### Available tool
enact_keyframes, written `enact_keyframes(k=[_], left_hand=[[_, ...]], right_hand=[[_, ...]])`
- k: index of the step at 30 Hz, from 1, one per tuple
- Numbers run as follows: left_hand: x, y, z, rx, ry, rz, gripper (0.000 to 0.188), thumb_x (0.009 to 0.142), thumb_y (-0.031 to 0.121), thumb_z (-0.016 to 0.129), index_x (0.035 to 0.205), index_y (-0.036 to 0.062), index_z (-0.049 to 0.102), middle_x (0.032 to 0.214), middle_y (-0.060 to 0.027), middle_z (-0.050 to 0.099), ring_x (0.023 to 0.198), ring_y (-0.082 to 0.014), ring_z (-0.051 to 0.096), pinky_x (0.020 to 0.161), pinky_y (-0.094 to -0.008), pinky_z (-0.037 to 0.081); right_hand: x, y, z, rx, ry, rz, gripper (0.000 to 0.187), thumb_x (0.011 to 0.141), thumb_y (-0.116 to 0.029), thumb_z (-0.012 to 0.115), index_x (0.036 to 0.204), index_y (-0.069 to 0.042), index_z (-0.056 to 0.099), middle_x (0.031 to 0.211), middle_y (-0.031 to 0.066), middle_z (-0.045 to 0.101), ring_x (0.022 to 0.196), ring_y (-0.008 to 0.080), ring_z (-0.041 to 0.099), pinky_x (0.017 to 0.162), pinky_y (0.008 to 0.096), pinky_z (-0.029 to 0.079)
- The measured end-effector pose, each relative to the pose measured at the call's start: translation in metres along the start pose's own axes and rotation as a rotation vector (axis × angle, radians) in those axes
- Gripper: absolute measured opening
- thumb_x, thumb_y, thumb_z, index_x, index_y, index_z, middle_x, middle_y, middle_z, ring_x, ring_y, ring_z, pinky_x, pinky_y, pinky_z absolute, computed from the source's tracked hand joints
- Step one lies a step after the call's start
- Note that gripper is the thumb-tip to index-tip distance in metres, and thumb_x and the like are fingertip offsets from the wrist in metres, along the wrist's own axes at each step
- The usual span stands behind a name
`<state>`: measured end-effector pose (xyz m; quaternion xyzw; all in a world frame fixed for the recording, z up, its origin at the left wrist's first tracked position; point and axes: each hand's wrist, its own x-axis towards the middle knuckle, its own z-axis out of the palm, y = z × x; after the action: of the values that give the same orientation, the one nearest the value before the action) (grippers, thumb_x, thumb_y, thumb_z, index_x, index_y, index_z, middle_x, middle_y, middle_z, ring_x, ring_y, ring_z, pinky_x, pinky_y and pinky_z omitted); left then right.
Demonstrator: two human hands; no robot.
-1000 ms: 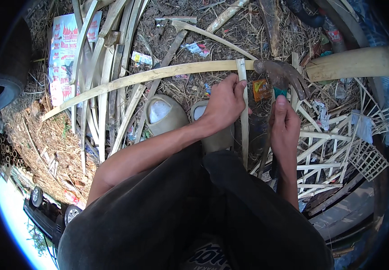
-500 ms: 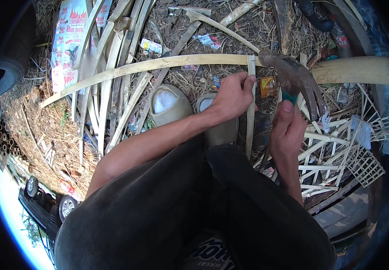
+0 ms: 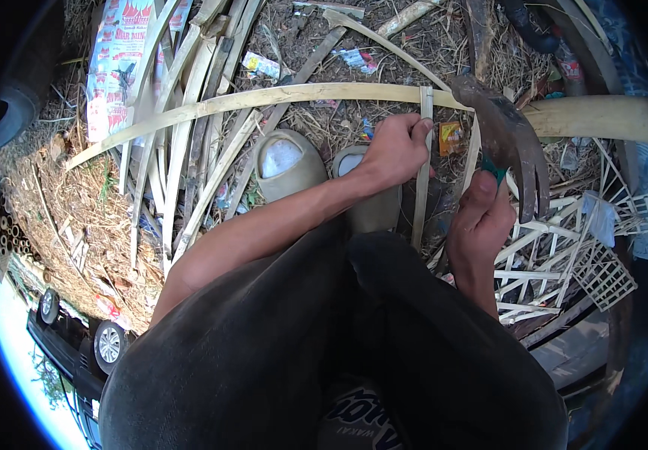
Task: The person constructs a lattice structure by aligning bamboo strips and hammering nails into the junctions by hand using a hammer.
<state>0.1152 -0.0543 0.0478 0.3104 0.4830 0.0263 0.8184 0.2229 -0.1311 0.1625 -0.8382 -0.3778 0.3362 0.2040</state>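
My left hand [image 3: 400, 150] is closed around a short, narrow bamboo slat [image 3: 421, 191], thumb pressed along it. The slat's far end crosses a long, pale bamboo strip [image 3: 264, 96] that arches leftward over the ground. In my right hand [image 3: 481, 217] is a claw hammer [image 3: 500, 135] with a dark, rusty head and a bit of green at the neck. Its striking face is just right of the slat's far end, and its split claw points back toward me. Most of the handle is hidden by my fingers. Whether the hand also grips a nail is not visible.
A thick bamboo pole [image 3: 601, 121] lies at the right. Below it are a lattice of thin slats [image 3: 541, 262] and a plastic grid [image 3: 605, 277]. Loose bamboo strips [image 3: 181, 150] pile up at the left, beside a printed sack [image 3: 118, 75]. My shoes [image 3: 288, 166] stand close to the slat.
The hammer has shifted slightly right, away from the slat's far end. My left hand keeps its grip on the slat. The whole view has moved a little.
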Motion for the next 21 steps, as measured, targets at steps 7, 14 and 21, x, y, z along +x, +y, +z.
enact_keyframes(k=[7, 14, 21], left_hand=[[-0.005, -0.001, -0.002, 0.038, -0.002, -0.037, 0.034, 0.113, 0.025, 0.045, 0.112, -0.0059, 0.059, 0.086, -0.0128, 0.068, 0.074, -0.0257, 0.078, 0.061, -0.0349, 0.064], [-0.007, 0.002, 0.0, -0.023, 0.039, -0.054, 0.037, 0.113, 0.029, 0.041, 0.113, -0.005, 0.056, 0.078, -0.0149, 0.07, 0.065, -0.0285, 0.076, 0.055, -0.0371, 0.059], [-0.008, 0.013, -0.003, -0.045, -0.052, -0.123, 0.045, 0.115, 0.036, 0.033, 0.128, -0.0035, 0.05, 0.09, -0.0187, 0.072, 0.073, -0.0292, 0.076, 0.06, -0.0377, 0.063]], right_hand=[[0.022, 0.002, -0.006, 0.005, -0.034, 0.18, 0.047, 0.113, -0.037, 0.045, 0.115, 0.005, 0.066, 0.078, 0.0269, 0.066, 0.062, 0.0409, 0.06, 0.063, 0.0471, 0.049], [0.019, 0.011, 0.002, -0.087, -0.088, 0.069, 0.049, 0.113, -0.039, 0.043, 0.11, 0.004, 0.066, 0.077, 0.0272, 0.068, 0.069, 0.0471, 0.067, 0.062, 0.0522, 0.048], [0.022, 0.005, 0.009, -0.004, -0.12, 0.09, 0.049, 0.111, -0.042, 0.047, 0.105, 0.003, 0.066, 0.075, 0.0288, 0.068, 0.077, 0.0495, 0.07, 0.065, 0.0535, 0.053]])
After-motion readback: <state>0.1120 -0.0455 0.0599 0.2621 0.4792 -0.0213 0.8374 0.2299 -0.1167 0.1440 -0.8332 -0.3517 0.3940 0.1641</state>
